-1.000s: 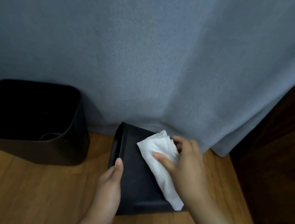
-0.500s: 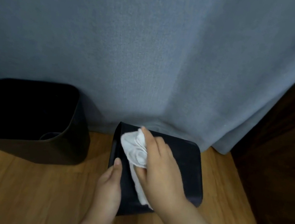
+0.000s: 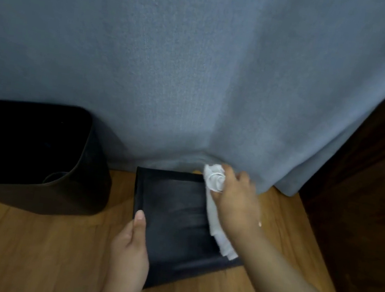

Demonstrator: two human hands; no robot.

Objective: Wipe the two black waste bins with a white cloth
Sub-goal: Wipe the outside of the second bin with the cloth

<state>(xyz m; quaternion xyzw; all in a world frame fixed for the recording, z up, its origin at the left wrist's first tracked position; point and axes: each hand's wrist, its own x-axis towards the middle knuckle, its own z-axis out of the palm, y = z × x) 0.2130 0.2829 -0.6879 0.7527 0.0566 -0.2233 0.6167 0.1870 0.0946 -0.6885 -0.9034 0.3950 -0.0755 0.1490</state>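
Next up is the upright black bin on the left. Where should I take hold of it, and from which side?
Grip the upright bin by its open top rim, best at the near right corner, coming from above with fingers hooked over the edge. It stands mouth up, its walls look smooth and broad, and the curtain crowds its far side.

R hand (image 3: 238, 201) holds white cloth (image 3: 215, 186) on far right corner of black bin (image 3: 174, 212) lying on wood floor (image 3: 24, 246). L hand (image 3: 129, 255) grips its near-left edge. 2nd bin (image 3: 25, 152) stands at left.

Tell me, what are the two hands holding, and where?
The right hand grips the white cloth by its bunched top end. The left hand holds the lying black bin at its left edge.
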